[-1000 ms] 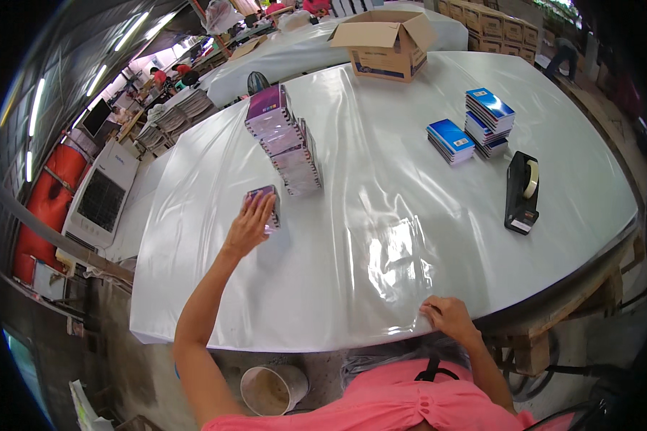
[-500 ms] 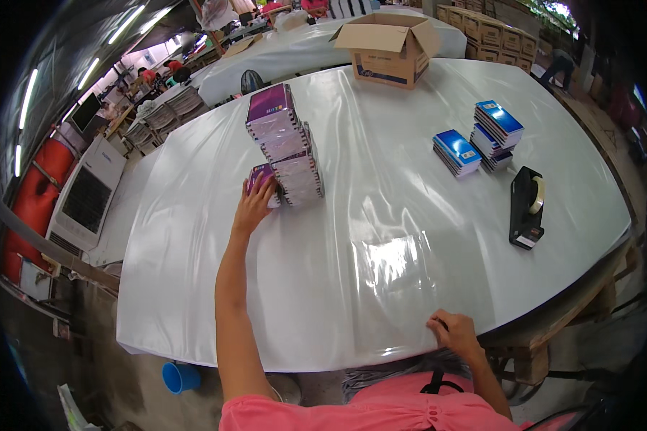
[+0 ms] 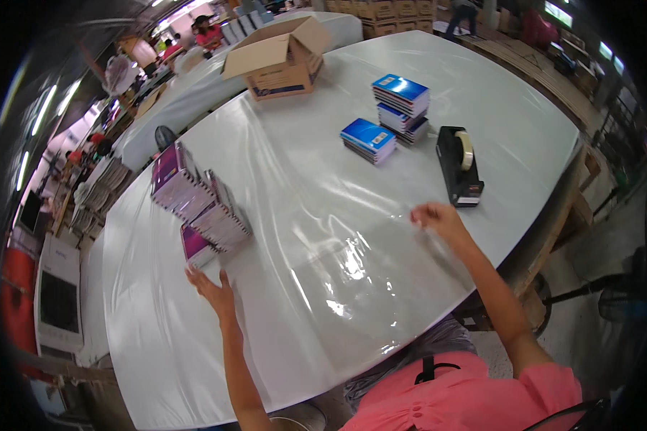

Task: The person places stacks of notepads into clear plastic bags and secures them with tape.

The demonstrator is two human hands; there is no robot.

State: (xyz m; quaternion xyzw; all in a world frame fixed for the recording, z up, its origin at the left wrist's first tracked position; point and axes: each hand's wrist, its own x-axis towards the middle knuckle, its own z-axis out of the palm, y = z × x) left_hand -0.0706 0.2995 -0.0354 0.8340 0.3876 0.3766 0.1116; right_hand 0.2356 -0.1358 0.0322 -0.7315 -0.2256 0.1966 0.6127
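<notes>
My left hand (image 3: 214, 293) is open over the table, fingers spread, just on the near side of the low purple spiral notebooks (image 3: 197, 243). Directly behind these rises a taller stack of purple spiral notebooks (image 3: 194, 188), their wire bindings showing. My right hand (image 3: 440, 220) hovers above the table's right part, fingers curled together; whatever they hold, if anything, is too small to make out. It is close to a black tape dispenser (image 3: 453, 169) with a roll of tape. Between my hands lies a clear plastic sheet (image 3: 345, 276), its outline hard to tell under glare.
Two piles of blue notebooks, a low one (image 3: 369, 138) and a taller one (image 3: 401, 97), stand beyond my right hand. An open cardboard box (image 3: 284, 68) sits at the far edge. Shiny white plastic covers the table (image 3: 295, 144). People and stacked cartons (image 3: 395, 11) are in the background.
My left hand has come off the low purple notebooks and drawn back toward me. My right hand has moved from the near table edge forward, toward the tape dispenser. The view has turned right.
</notes>
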